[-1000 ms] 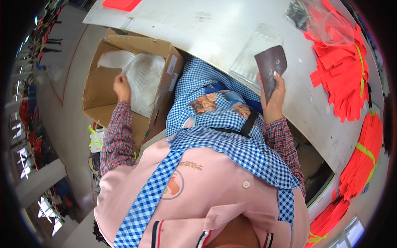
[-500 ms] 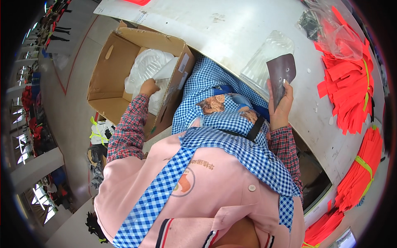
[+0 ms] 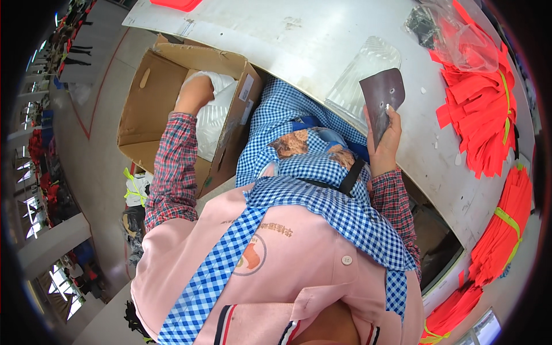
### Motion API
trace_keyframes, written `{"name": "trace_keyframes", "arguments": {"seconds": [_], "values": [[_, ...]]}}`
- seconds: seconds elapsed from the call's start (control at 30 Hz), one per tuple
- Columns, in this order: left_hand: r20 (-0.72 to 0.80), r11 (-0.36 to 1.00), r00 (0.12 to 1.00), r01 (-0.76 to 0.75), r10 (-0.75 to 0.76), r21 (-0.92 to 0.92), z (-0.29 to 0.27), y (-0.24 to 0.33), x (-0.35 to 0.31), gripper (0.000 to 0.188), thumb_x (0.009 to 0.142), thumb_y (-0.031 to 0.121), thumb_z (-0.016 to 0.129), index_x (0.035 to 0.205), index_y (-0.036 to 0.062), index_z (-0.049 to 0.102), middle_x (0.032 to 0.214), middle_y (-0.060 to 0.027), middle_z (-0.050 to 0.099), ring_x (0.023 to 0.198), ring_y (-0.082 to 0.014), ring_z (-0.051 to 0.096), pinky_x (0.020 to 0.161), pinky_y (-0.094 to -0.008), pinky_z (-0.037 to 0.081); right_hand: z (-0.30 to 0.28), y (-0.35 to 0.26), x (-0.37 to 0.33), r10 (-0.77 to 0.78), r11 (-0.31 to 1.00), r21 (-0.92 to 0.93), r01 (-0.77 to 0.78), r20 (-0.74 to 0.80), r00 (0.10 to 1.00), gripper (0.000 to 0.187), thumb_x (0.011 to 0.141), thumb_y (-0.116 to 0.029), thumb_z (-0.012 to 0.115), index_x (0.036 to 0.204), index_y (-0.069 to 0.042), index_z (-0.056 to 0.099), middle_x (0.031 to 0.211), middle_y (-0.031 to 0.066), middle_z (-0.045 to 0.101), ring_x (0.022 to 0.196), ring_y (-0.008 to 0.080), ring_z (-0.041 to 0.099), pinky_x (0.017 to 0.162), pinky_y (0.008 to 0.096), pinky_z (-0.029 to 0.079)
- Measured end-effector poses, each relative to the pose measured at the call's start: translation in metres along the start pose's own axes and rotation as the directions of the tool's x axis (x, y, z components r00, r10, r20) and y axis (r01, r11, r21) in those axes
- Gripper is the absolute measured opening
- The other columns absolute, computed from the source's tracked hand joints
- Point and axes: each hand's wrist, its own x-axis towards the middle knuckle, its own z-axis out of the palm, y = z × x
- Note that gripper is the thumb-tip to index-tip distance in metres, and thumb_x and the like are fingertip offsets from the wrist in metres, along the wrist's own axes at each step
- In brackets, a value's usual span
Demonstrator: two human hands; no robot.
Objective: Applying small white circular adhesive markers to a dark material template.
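Observation:
My right hand grips a dark brown, flat plate with rounded corners and small holes, tilted up over the table's edge. The thumb lies on its face. Just behind the plate, a stack of clear ribbed plastic sheets lies on the white table. My left hand reaches into an open cardboard box on the left. Its fingers are curled at the top of the white, translucent plastic sheets inside. The fingertips are turned away, so what they pinch is hidden.
Bundles of bright red-orange strips tied with yellow bands lie along the right of the white table. A clear plastic bag rests on the far bundle. Small white scraps are scattered nearby. A white bundle with a yellow tie sits below the box.
My left hand has moved from the near part of the sheets up to their far left end, deeper over the box. The right hand still holds the plate. The whole view has shifted slightly.

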Motion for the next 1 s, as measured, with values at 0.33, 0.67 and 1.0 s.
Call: {"name": "trace_keyframes", "arguments": {"seconds": [0.33, 0.67, 1.0], "values": [[-0.076, 0.95, 0.963, 0.239, -0.259, -0.202, 0.156, -0.05, 0.033, 0.031, 0.085, 0.021, 0.056, 0.106, -0.0018, 0.062, 0.106, -0.0246, 0.064, 0.095, -0.0395, 0.065, 0.082, -0.0465, 0.053, -0.004, -0.002, 0.0, 0.021, 0.999, -0.027, -0.022, -0.021, 1.0, 0.03, 0.093, -0.016, 0.052, 0.115, 0.004, 0.051, 0.12, 0.0151, 0.058, 0.111, 0.027, 0.058, 0.102, 0.0436, 0.047], [-0.072, 0.768, 0.831, 0.471, -0.551, -0.434, 0.18, -0.135, 0.042, 0.039, 0.08, 0.034, 0.064, 0.095, -0.0016, 0.069, 0.089, -0.0231, 0.069, 0.079, -0.0335, 0.069, 0.07, -0.0409, 0.055, 0.001, -0.004, 0.0, 0.032, 0.999, -0.037, -0.033, -0.021, 0.999, 0.029, 0.093, -0.016, 0.054, 0.113, 0.004, 0.053, 0.117, 0.0148, 0.06, 0.108, 0.0261, 0.06, 0.1, 0.0412, 0.049], [-0.726, 0.588, 0.653, -0.507, -0.215, -0.631, -0.054, 0.047, -0.002, 0.018, 0.092, 0.014, 0.061, 0.104, 0.0016, 0.068, 0.087, -0.0103, 0.07, 0.074, -0.0137, 0.063, 0.067, -0.0267, 0.05, -0.005, -0.004, 0.0, 0.041, 0.998, 0.037, -0.041, 0.002, 0.999, 0.027, 0.09, -0.017, 0.059, 0.11, 0.002, 0.056, 0.11, 0.0121, 0.063, 0.102, 0.024, 0.062, 0.095, 0.0393, 0.05]]}}
